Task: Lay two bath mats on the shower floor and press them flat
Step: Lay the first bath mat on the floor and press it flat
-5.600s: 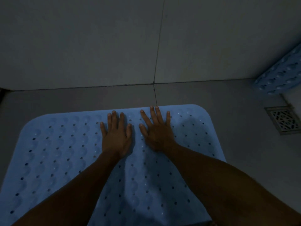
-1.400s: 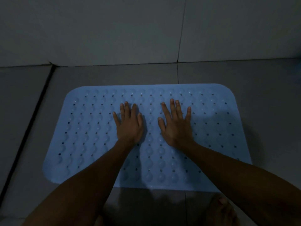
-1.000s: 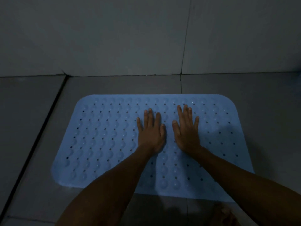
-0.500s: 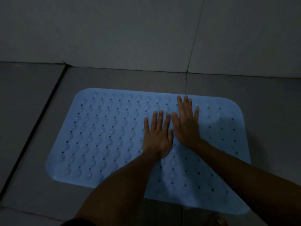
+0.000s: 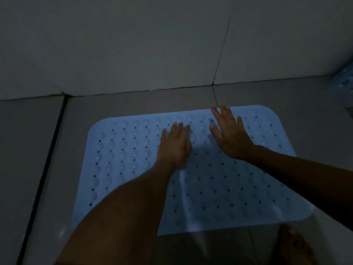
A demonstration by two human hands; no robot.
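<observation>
A light blue bath mat (image 5: 122, 159) with rows of bumps and small holes lies flat on the grey tiled floor, close to the wall. My left hand (image 5: 174, 145) rests palm down near the mat's middle, fingers together. My right hand (image 5: 230, 133) lies palm down to its right, fingers spread, with the fingertips at the mat's far edge. Neither hand holds anything. A corner of a second blue mat (image 5: 345, 81) shows at the right edge, leaning by the wall.
A tiled wall (image 5: 133, 44) rises just behind the mat. A dark floor joint (image 5: 47, 150) runs along the left. My bare foot (image 5: 294, 245) stands at the bottom right, in front of the mat's near edge.
My hands have moved apart and slid toward the mat's far edge; the right hand now reaches that edge. The view has tilted, bringing the second mat's corner into sight.
</observation>
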